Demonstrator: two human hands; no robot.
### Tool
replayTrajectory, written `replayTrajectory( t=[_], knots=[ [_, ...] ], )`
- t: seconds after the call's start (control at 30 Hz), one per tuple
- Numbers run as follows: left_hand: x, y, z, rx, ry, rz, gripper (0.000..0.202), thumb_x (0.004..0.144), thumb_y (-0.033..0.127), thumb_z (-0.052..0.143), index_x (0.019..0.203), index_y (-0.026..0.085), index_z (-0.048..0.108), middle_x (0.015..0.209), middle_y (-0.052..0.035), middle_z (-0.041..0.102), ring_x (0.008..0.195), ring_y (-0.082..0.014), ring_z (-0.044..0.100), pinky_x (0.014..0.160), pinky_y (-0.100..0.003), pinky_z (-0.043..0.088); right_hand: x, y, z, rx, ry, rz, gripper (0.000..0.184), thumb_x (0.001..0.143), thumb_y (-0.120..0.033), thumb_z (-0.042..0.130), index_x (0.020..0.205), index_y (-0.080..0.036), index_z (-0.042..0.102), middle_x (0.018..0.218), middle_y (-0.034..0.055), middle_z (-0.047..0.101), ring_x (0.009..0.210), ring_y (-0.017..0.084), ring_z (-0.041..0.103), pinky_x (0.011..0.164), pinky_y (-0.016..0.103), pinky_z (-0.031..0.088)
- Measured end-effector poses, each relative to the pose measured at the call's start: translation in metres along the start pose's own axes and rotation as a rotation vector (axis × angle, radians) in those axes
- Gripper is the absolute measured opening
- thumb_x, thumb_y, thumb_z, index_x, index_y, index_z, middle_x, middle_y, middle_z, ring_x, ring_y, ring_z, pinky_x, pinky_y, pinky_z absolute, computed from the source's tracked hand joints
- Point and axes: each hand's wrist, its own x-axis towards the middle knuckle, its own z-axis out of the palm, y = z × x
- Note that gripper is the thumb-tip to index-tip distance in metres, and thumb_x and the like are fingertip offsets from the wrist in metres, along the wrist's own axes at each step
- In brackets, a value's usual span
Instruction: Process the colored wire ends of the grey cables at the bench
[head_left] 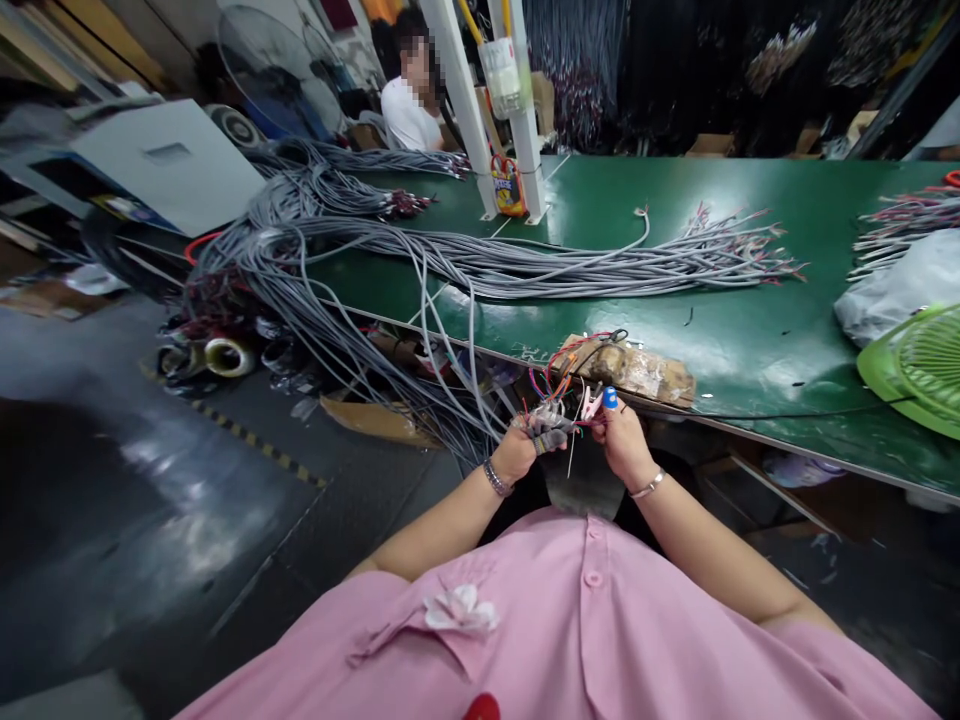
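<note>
My left hand is closed around the end of a grey cable, where thin coloured wires fan out. Grey material covers some of its fingers. My right hand, with a blue cover on the thumb, is pinched on thin wires just right of the left hand. A small pinkish clip-like piece shows beside that thumb; whether it is gripped I cannot tell. Both hands are at the table's front edge. Beyond them, a worn wooden block lies on the table with red and orange wires at its left end.
A long bundle of grey cables lies across the green table and hangs over its left front edge. A white post rises from the tabletop. A green fan stands at right. A person sits behind the table.
</note>
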Motion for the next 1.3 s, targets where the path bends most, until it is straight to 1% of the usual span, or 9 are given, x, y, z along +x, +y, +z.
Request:
replayTrajectory(
  t=[0.07, 0.13, 0.3, 0.57, 0.7, 0.83, 1.0, 1.1, 1.3],
  knots=[
    [0.003, -0.001, 0.001, 0.011, -0.014, 0.011, 0.035, 0.067, 0.042, 0.084, 0.077, 0.010, 0.074, 0.065, -0.0047, 0.067, 0.058, -0.0110, 0.057, 0.055, -0.023, 0.043, 0.001, -0.001, 0.004, 0.118, -0.032, 0.129, 0.052, 0.069, -0.068, 0.072, 0.067, -0.019, 0.057, 0.055, -0.0030, 0.050, 0.044, 0.007, 0.035, 0.037, 0.020, 0.022],
    [0.005, -0.003, 0.002, 0.030, -0.028, 0.022, 0.034, 0.067, 0.041, 0.084, 0.072, 0.010, 0.072, 0.066, -0.0047, 0.067, 0.060, -0.0115, 0.058, 0.057, -0.023, 0.044, 0.002, -0.004, 0.007, 0.196, -0.036, 0.185, 0.051, 0.066, -0.065, 0.077, 0.067, -0.019, 0.056, 0.055, -0.0032, 0.050, 0.045, 0.007, 0.037, 0.036, 0.019, 0.024],
    [0.007, -0.005, 0.002, 0.073, -0.067, 0.022, 0.032, 0.069, 0.040, 0.082, 0.069, 0.010, 0.072, 0.068, -0.0046, 0.067, 0.062, -0.0115, 0.057, 0.059, -0.024, 0.045, 0.005, -0.006, 0.011, 0.261, 0.017, 0.174, 0.046, 0.063, -0.057, 0.083, 0.068, -0.017, 0.060, 0.052, -0.0053, 0.048, 0.043, 0.005, 0.034, 0.037, 0.019, 0.025],
    [0.010, -0.007, 0.004, 0.099, -0.103, 0.015, 0.032, 0.071, 0.042, 0.080, 0.071, 0.011, 0.072, 0.068, -0.0046, 0.067, 0.062, -0.0123, 0.057, 0.061, -0.025, 0.045, 0.002, -0.007, 0.013, 0.259, -0.019, 0.144, 0.047, 0.067, -0.059, 0.080, 0.067, -0.017, 0.060, 0.053, -0.0047, 0.049, 0.044, 0.005, 0.034, 0.037, 0.018, 0.027],
    [0.007, -0.009, 0.003, 0.103, -0.077, -0.014, 0.033, 0.070, 0.042, 0.081, 0.077, 0.010, 0.073, 0.064, -0.0035, 0.065, 0.059, -0.0113, 0.054, 0.058, -0.025, 0.044, -0.001, -0.008, 0.014, 0.310, -0.031, 0.192, 0.044, 0.068, -0.055, 0.080, 0.071, -0.017, 0.059, 0.057, -0.0045, 0.049, 0.046, 0.005, 0.036, 0.036, 0.016, 0.024],
    [-0.003, -0.002, 0.003, 0.078, -0.080, 0.001, 0.037, 0.069, 0.045, 0.081, 0.078, 0.010, 0.073, 0.064, -0.0042, 0.065, 0.056, -0.0106, 0.054, 0.054, -0.023, 0.043, -0.004, -0.004, 0.007, 0.341, -0.007, 0.266, 0.045, 0.067, -0.057, 0.079, 0.074, -0.019, 0.057, 0.059, -0.0035, 0.054, 0.045, 0.006, 0.038, 0.035, 0.016, 0.022],
    [-0.021, 0.006, -0.001, 0.116, -0.120, -0.008, 0.038, 0.073, 0.045, 0.079, 0.078, 0.009, 0.072, 0.060, -0.0047, 0.062, 0.055, -0.0098, 0.052, 0.053, -0.022, 0.040, -0.011, -0.002, -0.009, 0.364, 0.024, 0.290, 0.050, 0.069, -0.063, 0.075, 0.070, -0.020, 0.051, 0.064, -0.0011, 0.060, 0.045, 0.007, 0.043, 0.034, 0.017, 0.021],
    [-0.036, 0.004, -0.006, 0.098, -0.122, -0.013, 0.039, 0.072, 0.047, 0.079, 0.078, 0.008, 0.072, 0.061, -0.0059, 0.063, 0.054, -0.0104, 0.053, 0.052, -0.022, 0.040, -0.015, -0.001, -0.019, 0.329, 0.002, 0.298, 0.047, 0.072, -0.063, 0.073, 0.076, -0.019, 0.058, 0.072, 0.0015, 0.065, 0.044, 0.006, 0.040, 0.033, 0.017, 0.019],
    [-0.065, 0.003, -0.014, 0.058, -0.099, -0.058, 0.041, 0.071, 0.048, 0.080, 0.086, 0.009, 0.075, 0.064, -0.0073, 0.067, 0.055, -0.0120, 0.057, 0.054, -0.025, 0.045, -0.021, 0.002, -0.031, 0.287, -0.008, 0.300, 0.052, 0.074, -0.067, 0.068, 0.083, -0.016, 0.069, 0.074, 0.0030, 0.064, 0.045, 0.005, 0.039, 0.033, 0.017, 0.019]
  ],
)
